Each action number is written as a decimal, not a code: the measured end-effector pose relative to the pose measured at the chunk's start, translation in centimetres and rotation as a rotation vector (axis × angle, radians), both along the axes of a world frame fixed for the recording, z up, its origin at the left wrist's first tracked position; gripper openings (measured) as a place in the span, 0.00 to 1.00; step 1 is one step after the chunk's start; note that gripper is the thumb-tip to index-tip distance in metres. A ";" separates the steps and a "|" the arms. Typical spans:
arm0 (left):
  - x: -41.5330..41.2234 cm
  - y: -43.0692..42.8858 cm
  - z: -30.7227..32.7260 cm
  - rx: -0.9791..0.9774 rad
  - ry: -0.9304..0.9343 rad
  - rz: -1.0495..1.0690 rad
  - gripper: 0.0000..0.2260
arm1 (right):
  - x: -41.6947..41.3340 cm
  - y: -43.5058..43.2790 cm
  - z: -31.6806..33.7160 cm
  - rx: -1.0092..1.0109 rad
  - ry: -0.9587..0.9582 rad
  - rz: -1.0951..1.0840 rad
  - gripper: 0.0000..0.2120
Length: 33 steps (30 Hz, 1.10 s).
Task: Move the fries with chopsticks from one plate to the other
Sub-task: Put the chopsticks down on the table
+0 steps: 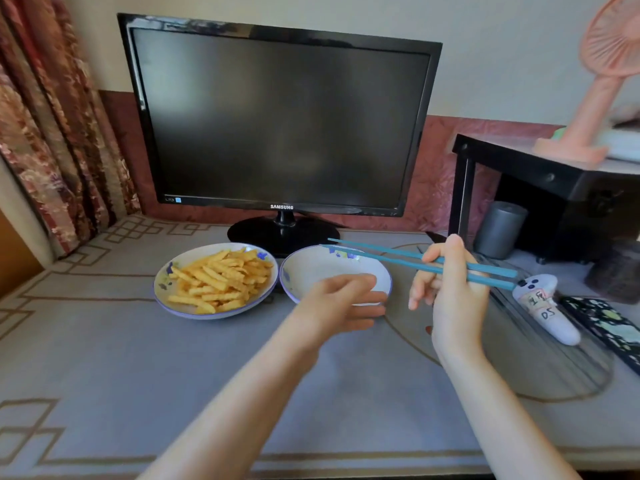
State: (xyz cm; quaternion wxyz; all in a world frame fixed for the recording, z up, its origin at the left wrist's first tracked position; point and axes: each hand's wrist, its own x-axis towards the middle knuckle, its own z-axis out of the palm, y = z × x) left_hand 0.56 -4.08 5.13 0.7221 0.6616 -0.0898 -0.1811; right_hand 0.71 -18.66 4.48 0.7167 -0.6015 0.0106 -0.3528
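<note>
Two chopsticks (381, 258) gripped by right hand (450, 292), left hand (343, 299) relaxed, SAMSUNG monitor (280, 116)

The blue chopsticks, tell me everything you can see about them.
The chopsticks are a pair of slim, straight teal-blue sticks, plastic by their look. The right hand grips them nearer their thick ends, fingers curled round both. They lie almost level, slightly spread, tips pointing left over the far rim of the empty plate and carrying no fry. Nothing else touches them.
</note>
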 end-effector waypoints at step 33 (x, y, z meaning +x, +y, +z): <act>3.3 -11.0 -5.3 0.299 -0.154 0.051 0.10 | -4.8 -7.4 -5.6 -0.505 0.723 0.131 0.05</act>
